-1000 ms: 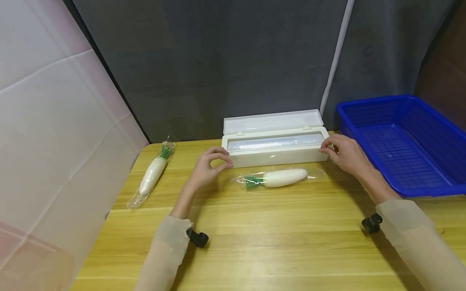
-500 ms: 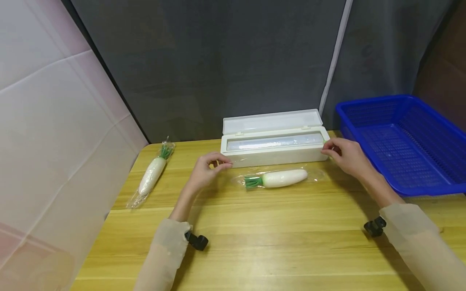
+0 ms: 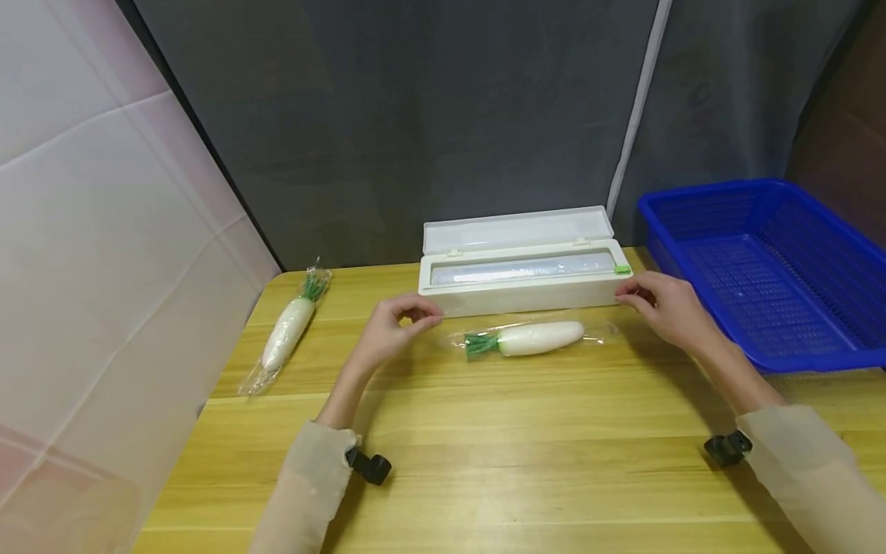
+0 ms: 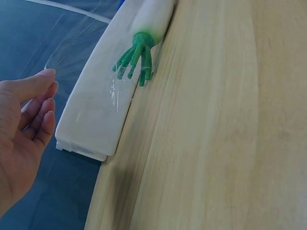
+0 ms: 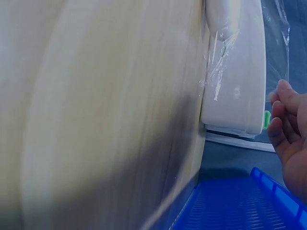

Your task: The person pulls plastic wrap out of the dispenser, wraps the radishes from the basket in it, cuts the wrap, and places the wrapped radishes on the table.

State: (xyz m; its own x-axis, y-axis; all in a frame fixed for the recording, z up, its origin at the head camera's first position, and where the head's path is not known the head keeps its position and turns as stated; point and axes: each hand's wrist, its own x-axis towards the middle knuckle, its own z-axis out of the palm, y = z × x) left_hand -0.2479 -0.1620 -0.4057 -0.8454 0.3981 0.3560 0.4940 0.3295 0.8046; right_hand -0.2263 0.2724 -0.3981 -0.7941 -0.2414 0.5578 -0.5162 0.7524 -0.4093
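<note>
A white cling film dispenser stands at the back of the table with its lid up, a film roll inside and a green slider at its right end. My left hand pinches one corner of a clear sheet of cling film by the dispenser's left end. At the right end, my right hand pinches the other corner between thumb and fingertips. Just in front of the dispenser lies a white radish with green stalks, in clear film that sticks out past both ends.
Another film-wrapped white radish lies at the table's left side. A blue plastic basket stands at the right, close to my right forearm. Behind the wooden table hangs a dark grey curtain.
My right hand has shifted slightly toward me and right, uncovering the green slider. My left hand has lowered a little toward me. Radishes, dispenser and basket stay in place.
</note>
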